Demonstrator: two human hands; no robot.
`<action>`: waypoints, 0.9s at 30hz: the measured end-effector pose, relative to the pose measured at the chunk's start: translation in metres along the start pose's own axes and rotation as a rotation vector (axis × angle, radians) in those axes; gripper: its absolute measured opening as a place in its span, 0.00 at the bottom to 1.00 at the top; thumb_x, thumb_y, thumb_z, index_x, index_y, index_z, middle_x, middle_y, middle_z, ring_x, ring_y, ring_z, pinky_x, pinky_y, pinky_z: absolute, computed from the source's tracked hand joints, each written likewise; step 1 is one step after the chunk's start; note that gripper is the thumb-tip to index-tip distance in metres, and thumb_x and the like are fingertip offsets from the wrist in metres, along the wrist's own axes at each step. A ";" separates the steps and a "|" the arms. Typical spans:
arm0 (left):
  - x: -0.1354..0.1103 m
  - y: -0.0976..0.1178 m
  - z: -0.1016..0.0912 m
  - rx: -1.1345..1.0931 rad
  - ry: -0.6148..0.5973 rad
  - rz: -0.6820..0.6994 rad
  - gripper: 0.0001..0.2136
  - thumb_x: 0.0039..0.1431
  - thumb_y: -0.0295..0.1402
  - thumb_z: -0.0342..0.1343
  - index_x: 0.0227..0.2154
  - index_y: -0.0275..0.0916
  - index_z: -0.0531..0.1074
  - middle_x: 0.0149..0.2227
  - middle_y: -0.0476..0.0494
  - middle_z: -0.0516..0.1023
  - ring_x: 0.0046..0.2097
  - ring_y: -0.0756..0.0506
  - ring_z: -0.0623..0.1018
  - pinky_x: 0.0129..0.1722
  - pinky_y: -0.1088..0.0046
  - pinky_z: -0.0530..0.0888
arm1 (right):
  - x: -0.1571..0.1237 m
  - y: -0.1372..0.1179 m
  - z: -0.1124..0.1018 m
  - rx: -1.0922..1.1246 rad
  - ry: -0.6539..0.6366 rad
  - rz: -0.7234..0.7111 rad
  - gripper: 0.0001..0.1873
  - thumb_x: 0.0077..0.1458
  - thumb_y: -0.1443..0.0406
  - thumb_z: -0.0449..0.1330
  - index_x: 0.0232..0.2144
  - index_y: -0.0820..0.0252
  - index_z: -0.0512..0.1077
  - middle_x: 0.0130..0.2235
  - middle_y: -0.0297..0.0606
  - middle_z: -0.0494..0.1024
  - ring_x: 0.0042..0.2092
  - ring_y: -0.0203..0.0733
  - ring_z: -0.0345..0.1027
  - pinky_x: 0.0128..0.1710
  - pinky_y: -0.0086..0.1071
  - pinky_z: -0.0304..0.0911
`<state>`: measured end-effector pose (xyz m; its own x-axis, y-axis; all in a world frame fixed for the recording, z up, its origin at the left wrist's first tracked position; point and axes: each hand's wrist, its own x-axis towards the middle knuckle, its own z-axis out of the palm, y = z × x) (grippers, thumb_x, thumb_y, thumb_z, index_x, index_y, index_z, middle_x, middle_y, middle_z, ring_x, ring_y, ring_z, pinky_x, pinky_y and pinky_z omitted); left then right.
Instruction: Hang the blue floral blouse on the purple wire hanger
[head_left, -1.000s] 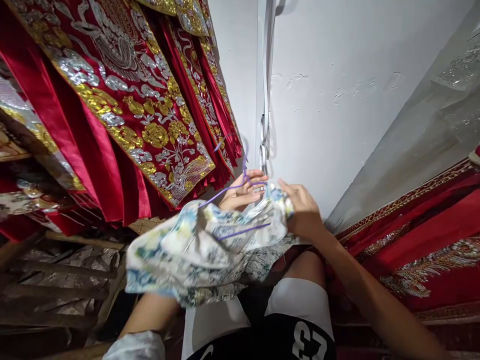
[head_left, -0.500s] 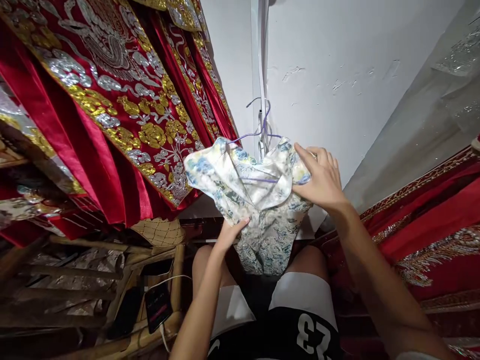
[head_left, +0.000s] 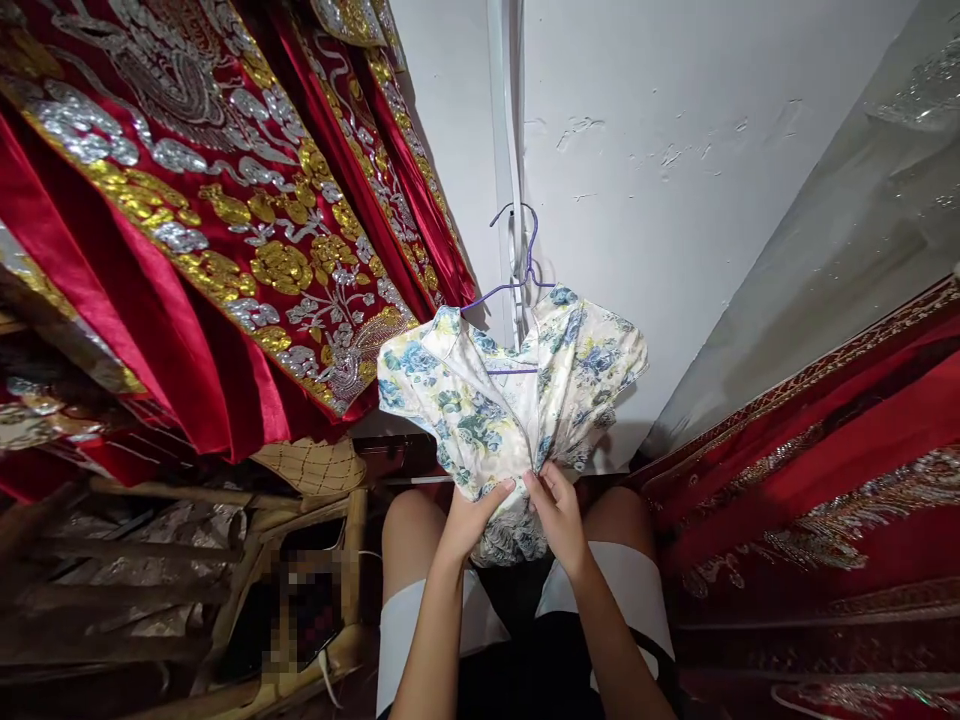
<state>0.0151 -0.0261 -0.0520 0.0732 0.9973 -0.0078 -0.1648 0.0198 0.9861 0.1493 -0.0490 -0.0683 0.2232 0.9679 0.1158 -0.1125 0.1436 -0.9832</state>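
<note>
A small white garment with blue and yellow flowers [head_left: 510, 390] hangs on a purple wire hanger [head_left: 517, 262] in front of the white wall. The hanger's hook rests on a white vertical strip [head_left: 504, 150] on the wall. My left hand [head_left: 471, 520] and my right hand [head_left: 553, 515] meet at the front of the garment, low down. Both pinch the cloth where its two front edges come together. My knees and white-and-black shorts [head_left: 420, 625] are right below.
Red robes with gold and silver embroidery [head_left: 225, 220] hang close on the left. More red embroidered cloth [head_left: 832, 470] lies at the right. A bamboo rack [head_left: 315, 560] and a woven straw piece [head_left: 315, 465] stand at the lower left.
The garment was bunched in both hands a second ago; it has since been lifted and hung by its hanger on the wall. Both hands have dropped to its lower front.
</note>
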 end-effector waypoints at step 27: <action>-0.014 -0.027 0.042 0.515 0.289 0.666 0.13 0.60 0.33 0.59 0.47 0.43 0.73 0.58 0.34 0.70 0.61 0.36 0.71 0.61 0.54 0.67 | -0.005 -0.026 -0.014 0.029 -0.104 0.032 0.19 0.57 0.56 0.58 0.19 0.59 0.70 0.18 0.29 0.60 0.22 0.34 0.50 0.23 0.31 0.47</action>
<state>0.0598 -0.0435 -0.0716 -0.1429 0.7708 0.6208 0.3829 -0.5354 0.7529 0.1651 -0.0602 -0.0452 0.1179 0.9880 0.1001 -0.1458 0.1169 -0.9824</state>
